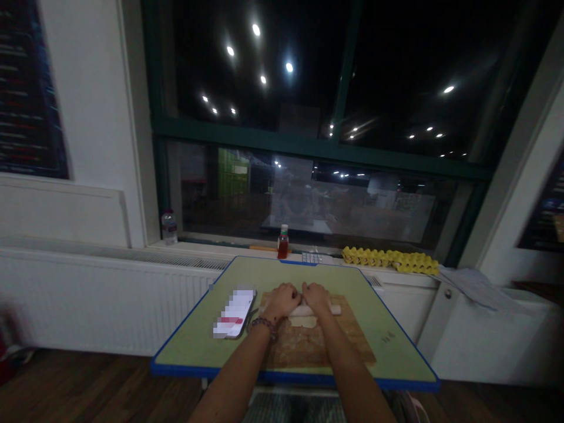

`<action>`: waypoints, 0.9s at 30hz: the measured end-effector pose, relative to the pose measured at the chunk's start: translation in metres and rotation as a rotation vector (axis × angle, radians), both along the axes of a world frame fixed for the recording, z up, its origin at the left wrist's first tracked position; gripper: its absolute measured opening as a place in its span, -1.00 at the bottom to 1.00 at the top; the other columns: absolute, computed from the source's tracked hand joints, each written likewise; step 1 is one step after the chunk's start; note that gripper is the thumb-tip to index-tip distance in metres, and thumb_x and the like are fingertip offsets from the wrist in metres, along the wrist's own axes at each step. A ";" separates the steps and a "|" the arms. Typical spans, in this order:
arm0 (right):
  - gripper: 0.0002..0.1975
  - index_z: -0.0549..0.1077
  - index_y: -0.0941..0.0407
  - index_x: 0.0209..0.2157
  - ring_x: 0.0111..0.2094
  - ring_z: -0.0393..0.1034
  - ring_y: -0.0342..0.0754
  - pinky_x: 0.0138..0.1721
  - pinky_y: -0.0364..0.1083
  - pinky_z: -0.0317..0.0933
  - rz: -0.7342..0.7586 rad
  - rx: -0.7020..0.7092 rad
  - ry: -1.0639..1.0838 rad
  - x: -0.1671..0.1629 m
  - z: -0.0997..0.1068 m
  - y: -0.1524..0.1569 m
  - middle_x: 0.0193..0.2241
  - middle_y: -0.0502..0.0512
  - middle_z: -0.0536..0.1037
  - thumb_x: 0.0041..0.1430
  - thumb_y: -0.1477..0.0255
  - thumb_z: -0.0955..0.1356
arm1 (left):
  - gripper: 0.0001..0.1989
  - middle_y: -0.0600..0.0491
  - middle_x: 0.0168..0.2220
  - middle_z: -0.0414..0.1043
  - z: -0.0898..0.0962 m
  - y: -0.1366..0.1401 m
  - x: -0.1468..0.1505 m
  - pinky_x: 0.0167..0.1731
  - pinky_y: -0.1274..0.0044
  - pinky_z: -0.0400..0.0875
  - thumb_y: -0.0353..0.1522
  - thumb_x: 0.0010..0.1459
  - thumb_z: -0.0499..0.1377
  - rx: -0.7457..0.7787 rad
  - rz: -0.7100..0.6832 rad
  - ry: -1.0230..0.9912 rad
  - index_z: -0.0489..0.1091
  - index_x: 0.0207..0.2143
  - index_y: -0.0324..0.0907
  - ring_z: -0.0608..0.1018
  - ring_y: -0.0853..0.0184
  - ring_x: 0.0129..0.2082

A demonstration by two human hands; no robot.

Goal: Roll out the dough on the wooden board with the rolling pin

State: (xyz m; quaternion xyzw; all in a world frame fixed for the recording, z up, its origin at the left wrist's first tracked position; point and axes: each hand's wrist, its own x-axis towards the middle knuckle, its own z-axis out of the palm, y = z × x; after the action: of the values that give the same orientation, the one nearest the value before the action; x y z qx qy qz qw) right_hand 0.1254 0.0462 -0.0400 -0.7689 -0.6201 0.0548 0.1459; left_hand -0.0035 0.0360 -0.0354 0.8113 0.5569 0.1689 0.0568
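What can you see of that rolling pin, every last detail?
The rolling pin is a pale, plain cylinder, perhaps wooden. It lies crosswise over the wooden board, its right end uncovered. The left hand and right hand are on it, hiding parts. Pale flattened dough shows along its near side; contact is unclear.

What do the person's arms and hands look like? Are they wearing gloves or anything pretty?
No gloves! Both the left hand and the right hand are bare, and no sleeves show on the forearms. The left wrist wears a dark bracelet that looks beaded. No bracelet shows on the right wrist. Rings would be too small to make out.
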 end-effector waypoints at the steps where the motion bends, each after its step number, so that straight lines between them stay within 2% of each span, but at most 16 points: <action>1: -0.44 0.57 0.23 -0.13 -0.02 0.46 0.13 -0.05 -0.01 0.26 0.016 -0.010 -0.001 0.001 -0.001 0.001 -0.11 0.34 0.57 0.35 0.21 0.07 | -0.70 -0.06 -0.17 0.56 -0.001 0.001 0.000 -0.19 0.50 0.35 -0.26 0.17 0.03 -0.002 -0.007 -0.002 0.54 -0.31 -0.16 0.56 0.23 -0.15; 9: -0.52 0.60 0.13 -0.17 -0.04 0.48 0.09 -0.11 -0.07 0.28 0.079 -0.077 -0.046 0.004 -0.001 0.007 -0.10 0.29 0.58 0.25 0.10 0.21 | -0.77 0.00 -0.17 0.57 -0.004 0.006 -0.002 -0.21 0.54 0.33 -0.34 0.13 0.08 -0.027 -0.041 -0.061 0.55 -0.34 -0.13 0.53 0.28 -0.16; 19: -0.51 0.58 0.16 -0.12 -0.01 0.46 0.10 -0.04 -0.04 0.25 0.083 -0.053 -0.047 0.003 -0.001 0.005 -0.08 0.34 0.56 0.29 0.13 0.19 | -0.74 0.01 -0.13 0.56 -0.011 0.015 -0.004 -0.17 0.56 0.33 -0.30 0.21 0.05 -0.085 -0.083 -0.121 0.53 -0.27 -0.15 0.52 0.33 -0.15; 27: -0.51 0.54 0.20 -0.07 0.01 0.44 0.09 -0.02 -0.03 0.24 0.097 -0.063 -0.091 0.003 -0.002 0.004 -0.05 0.36 0.54 0.32 0.17 0.16 | -0.62 -0.09 -0.15 0.55 -0.013 0.010 0.000 -0.16 0.48 0.35 -0.18 0.23 0.00 0.027 0.030 -0.013 0.55 -0.31 -0.16 0.54 0.20 -0.10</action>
State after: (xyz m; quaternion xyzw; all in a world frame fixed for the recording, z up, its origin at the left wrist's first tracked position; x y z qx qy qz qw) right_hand 0.1286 0.0503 -0.0420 -0.7438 -0.6606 0.0462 0.0906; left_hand -0.0037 0.0461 -0.0480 0.8025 0.5661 0.1826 0.0468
